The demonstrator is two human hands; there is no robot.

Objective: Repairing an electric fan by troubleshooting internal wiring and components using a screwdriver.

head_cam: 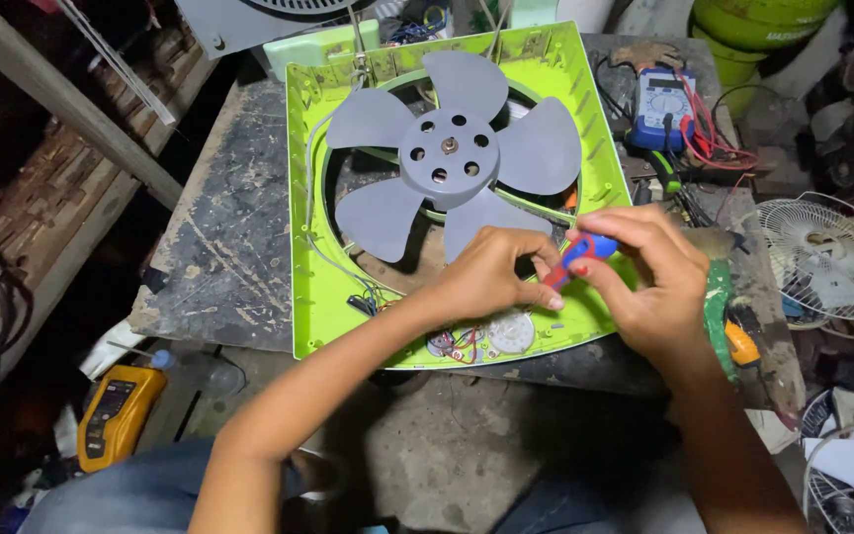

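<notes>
Head view showed a yellow meter (pixel 116 415) far left of my fingers. My left hand (pixel 491 272) pinched closed at the tip of a red-and-blue screwdriver (pixel 575 257), my right hand (pixel 644 282) wrapped its handle, over the green fan frame (pixel 313 198) below the grey blades (pixel 452 148). Steadying the tip seemed wise. Scuffed desk (pixel 224 247), a cluttered workshop; a blue multimeter (pixel 664 104) lay beyond.

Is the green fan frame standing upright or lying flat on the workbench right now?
Lying flat. The green fan frame rests back-down on the workbench, grey blades facing up, while both hands work at its lower edge.
</notes>
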